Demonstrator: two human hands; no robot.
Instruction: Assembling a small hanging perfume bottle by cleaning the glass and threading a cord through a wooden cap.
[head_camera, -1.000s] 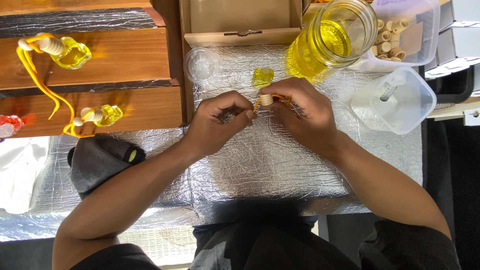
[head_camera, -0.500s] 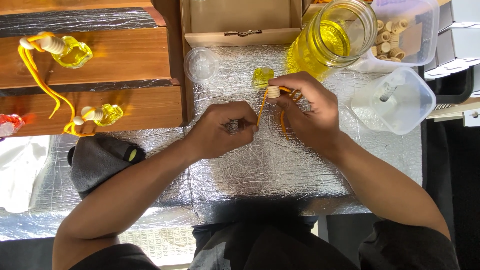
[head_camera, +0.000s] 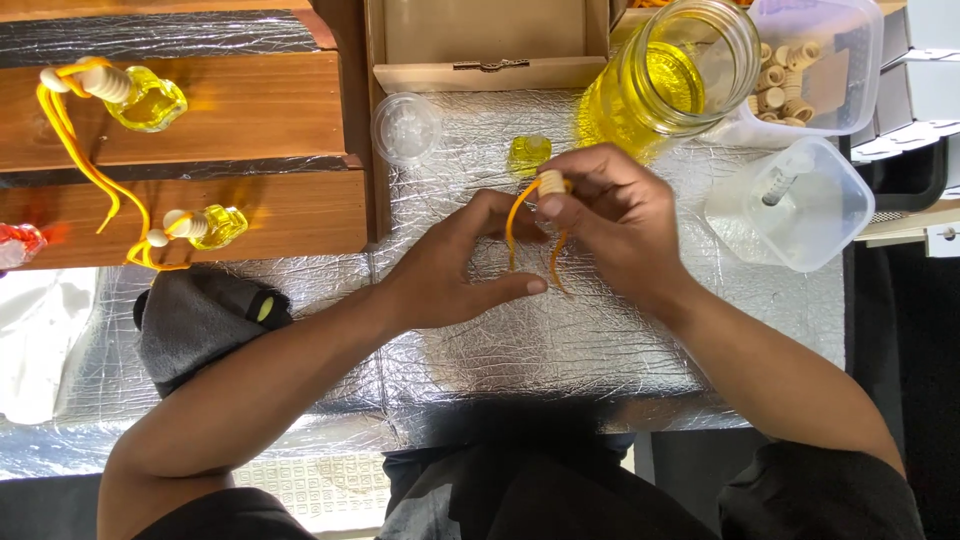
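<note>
Over the foil-covered counter (head_camera: 600, 340) middle | right hand (head_camera: 620, 225) fingers pinching a pale wooden cap (head_camera: 551, 182), letting its orange cord (head_camera: 512, 225) hang free | left hand (head_camera: 455, 265) fingers loosely apart, steadying the cord beside it

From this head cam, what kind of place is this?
Probably a small craft or assembly bench for little scent bottles: foil-covered table, a big jar of yellow liquid, a tub of wooden caps, finished bottles with orange cords on wooden shelves.
</note>
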